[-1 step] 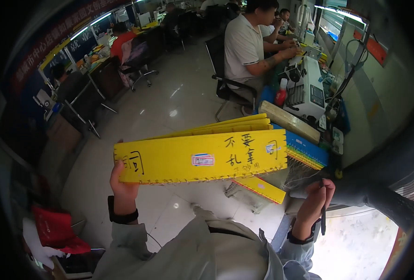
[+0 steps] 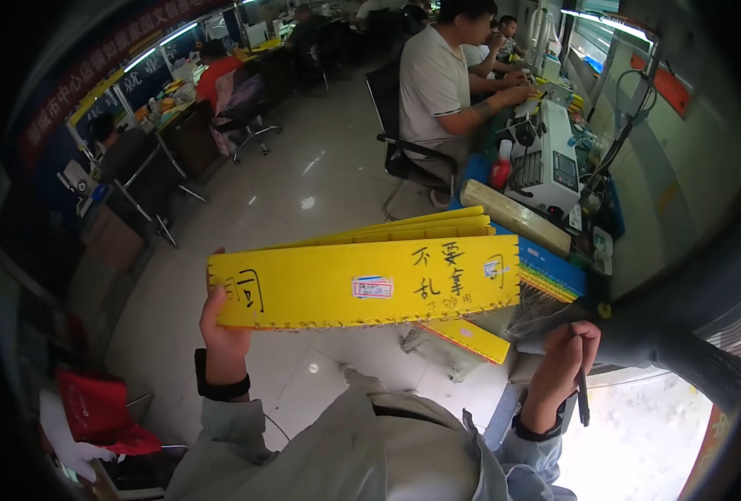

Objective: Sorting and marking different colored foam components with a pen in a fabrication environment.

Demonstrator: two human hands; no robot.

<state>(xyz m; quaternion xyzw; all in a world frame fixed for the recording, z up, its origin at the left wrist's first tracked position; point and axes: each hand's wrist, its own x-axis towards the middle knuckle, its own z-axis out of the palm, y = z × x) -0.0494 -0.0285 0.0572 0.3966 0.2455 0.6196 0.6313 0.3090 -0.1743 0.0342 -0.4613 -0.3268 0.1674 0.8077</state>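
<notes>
While a red bag is seen hanging at the lower left, a worker in red is seated farther up that side, at a long row of lit desks. Next to the right, the left hand is closed on the left end of a long yellow board, its wrist circled by a dark band. By this one hand the board is held up in front of the body, nearly level, with its face turned to the wearer. Dark handwriting is borne at both ends, a small label is fixed near the middle, and the lower edge is lined with small dark stitch-like marks. Behind its top edge, more yellow boards are fanned out. Beyond them, a co-worker in a white shirt is seated at a bench, where a red bottle is placed beside a white machine. Below the held board, another yellow board is seen. Farther right, a blue and yellow stack is partly covered. At the right, the right hand is raised clear of the board, its fingers curled around a slim dark stick.
</notes>
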